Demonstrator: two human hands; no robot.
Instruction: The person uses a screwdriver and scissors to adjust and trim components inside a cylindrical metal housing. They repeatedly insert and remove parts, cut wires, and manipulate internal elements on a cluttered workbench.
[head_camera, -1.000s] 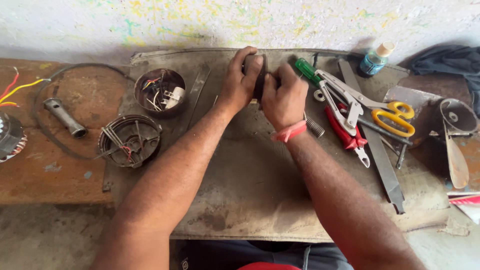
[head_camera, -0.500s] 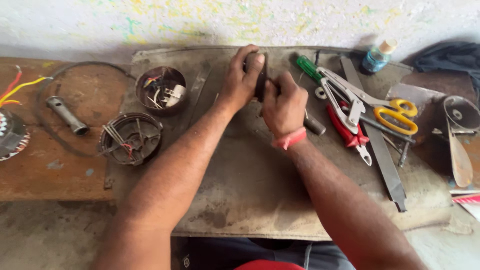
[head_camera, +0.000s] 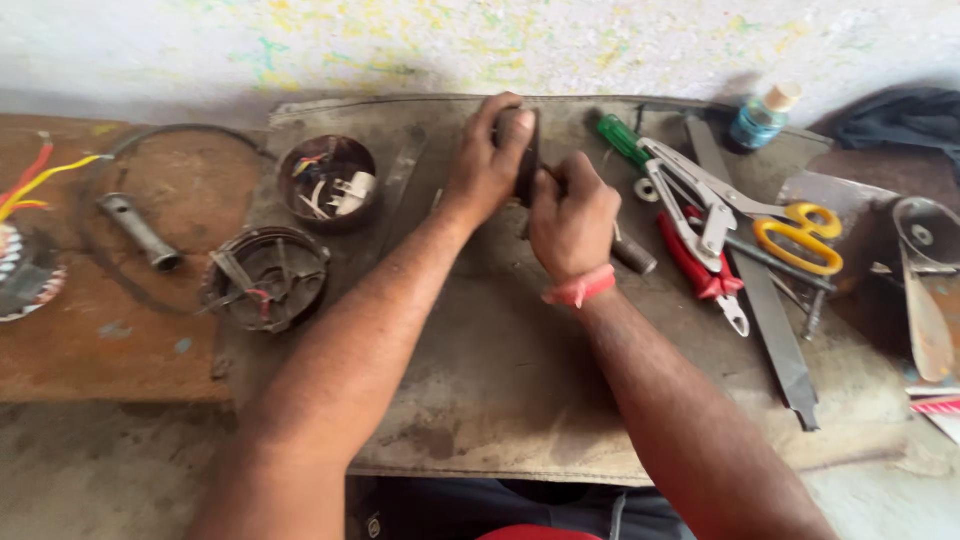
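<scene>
- the left hand (head_camera: 490, 160) is wrapped around a small dark part (head_camera: 527, 150), fingers curled over its top, at the far middle of the surface (head_camera: 500, 400).
- the right hand (head_camera: 572, 215), a pink band (head_camera: 580, 288) at its wrist, is clenched against the same dark part from the near side; whether it also grips a tool inside the fist cannot be told.
- the dark part looks like hard metal or moulded plastic: likely stiff, compact and fairly heavy for its size, and perhaps greasy, so a full wrap around its body looks surer than a fingertip pinch.
- a short grey metal cylinder (head_camera: 634, 255) lies just beside the right hand.
- right of the hands lie a green-handled screwdriver (head_camera: 622, 140), red-handled pliers (head_camera: 700, 265), yellow-handled scissors (head_camera: 800, 235) and a long flat file (head_camera: 770, 320).
- a small clear blue bottle (head_camera: 760, 118) with a pale cap stands at the far right edge, against the wall; any label on it is too small to make out.
- left of the hands sit a round dark cup of small bits (head_camera: 328, 182) and a wound coil in a round frame (head_camera: 265, 278).
- further left, a metal tube socket (head_camera: 138, 230) lies on the rusty-brown board, with red and yellow wires (head_camera: 40, 180) at the edge.
</scene>
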